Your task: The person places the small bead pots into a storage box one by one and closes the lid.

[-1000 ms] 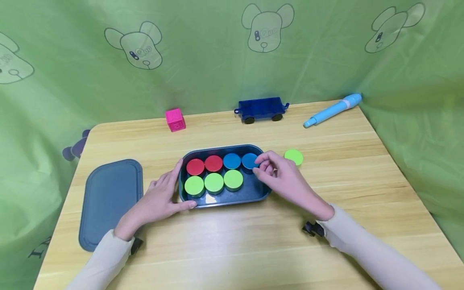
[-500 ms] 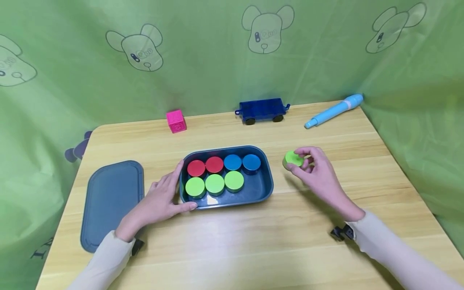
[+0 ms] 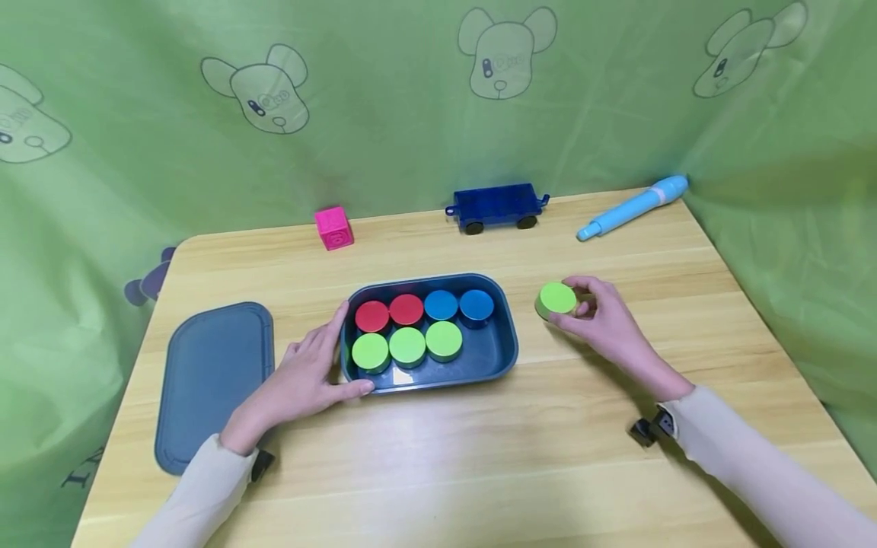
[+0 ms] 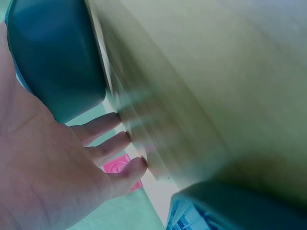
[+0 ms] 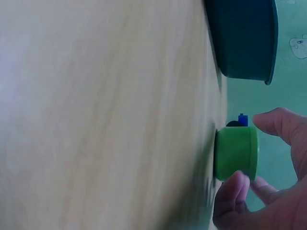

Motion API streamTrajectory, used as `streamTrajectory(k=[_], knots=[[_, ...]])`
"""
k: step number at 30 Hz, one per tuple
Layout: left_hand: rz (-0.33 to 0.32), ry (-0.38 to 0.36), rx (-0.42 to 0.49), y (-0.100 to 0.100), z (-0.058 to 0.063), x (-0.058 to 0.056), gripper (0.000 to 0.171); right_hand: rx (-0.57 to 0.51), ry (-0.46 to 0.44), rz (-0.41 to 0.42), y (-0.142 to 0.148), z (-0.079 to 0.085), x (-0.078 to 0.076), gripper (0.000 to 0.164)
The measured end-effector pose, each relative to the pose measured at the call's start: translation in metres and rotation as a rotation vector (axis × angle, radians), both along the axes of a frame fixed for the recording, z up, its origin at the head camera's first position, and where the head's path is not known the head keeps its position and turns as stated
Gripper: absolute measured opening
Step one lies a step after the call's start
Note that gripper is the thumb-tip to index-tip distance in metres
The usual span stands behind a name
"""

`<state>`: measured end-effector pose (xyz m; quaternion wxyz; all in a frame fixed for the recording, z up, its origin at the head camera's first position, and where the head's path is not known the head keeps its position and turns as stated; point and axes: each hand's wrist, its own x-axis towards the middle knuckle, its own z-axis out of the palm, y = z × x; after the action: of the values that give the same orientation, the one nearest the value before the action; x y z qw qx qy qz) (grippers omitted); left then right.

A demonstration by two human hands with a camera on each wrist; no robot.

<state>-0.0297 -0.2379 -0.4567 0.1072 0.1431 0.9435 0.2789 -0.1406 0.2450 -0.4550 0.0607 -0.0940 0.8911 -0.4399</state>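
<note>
My left hand (image 3: 308, 378) lies against the left end of a dark blue-grey tray (image 3: 510, 335), thumb at the front corner and index finger along the end wall. Its other fingers stretch out over the table in the left wrist view. To the right of the tray, my right hand (image 3: 606, 320) pinches a short green cylinder (image 3: 556, 298) between thumb and fingertips. In the right wrist view this cylinder (image 5: 235, 152) stands on the table and has a lipped top. Inside the tray sit two red cylinders (image 3: 406, 309), two blue cylinders (image 3: 476, 305) and three green cylinders (image 3: 407, 345).
A flat dark lid (image 3: 215, 384) lies left of the tray. Along the back edge are a pink cube (image 3: 334, 228), a blue toy wagon (image 3: 499, 206) and a light blue pen-like stick (image 3: 633, 209). A green curtain (image 3: 384, 114) hangs behind the table.
My right hand has left the blue cylinder at the tray's right end and moved right to the lone green cylinder, which it now pinches. The left hand stays at the tray.
</note>
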Motion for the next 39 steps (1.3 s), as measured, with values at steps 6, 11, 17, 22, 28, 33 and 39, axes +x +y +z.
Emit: streamTrajectory(k=[6, 11, 17, 22, 28, 33, 39], knots=[[0.000, -0.002, 0.003, 0.001, 0.001, -0.001, 0.125, 0.015, -0.008, 0.013, 0.001, -0.002, -0.001, 0.064], [0.001, -0.004, 0.003, 0.002, 0.001, 0.000, 0.125, 0.036, 0.016, -0.014, -0.001, 0.000, 0.003, 0.063], [-0.001, -0.001, 0.001, 0.001, 0.000, 0.000, 0.124, -0.023, 0.067, -0.032, -0.011, 0.011, 0.015, 0.060], [0.003, -0.002, 0.006, 0.001, 0.000, 0.000, 0.124, -0.090, 0.133, -0.023, -0.025, 0.024, 0.027, 0.054], [-0.001, 0.013, 0.002, 0.001, -0.001, 0.000, 0.125, -0.171, 0.170, 0.021, -0.044, 0.033, 0.037, 0.050], [-0.002, 0.014, -0.003, 0.001, -0.001, -0.001, 0.125, -0.168, 0.186, 0.074, -0.060, 0.033, 0.037, 0.045], [0.005, 0.006, -0.008, 0.002, 0.000, 0.000, 0.126, -0.061, 0.164, 0.150, -0.075, 0.025, 0.034, 0.048]])
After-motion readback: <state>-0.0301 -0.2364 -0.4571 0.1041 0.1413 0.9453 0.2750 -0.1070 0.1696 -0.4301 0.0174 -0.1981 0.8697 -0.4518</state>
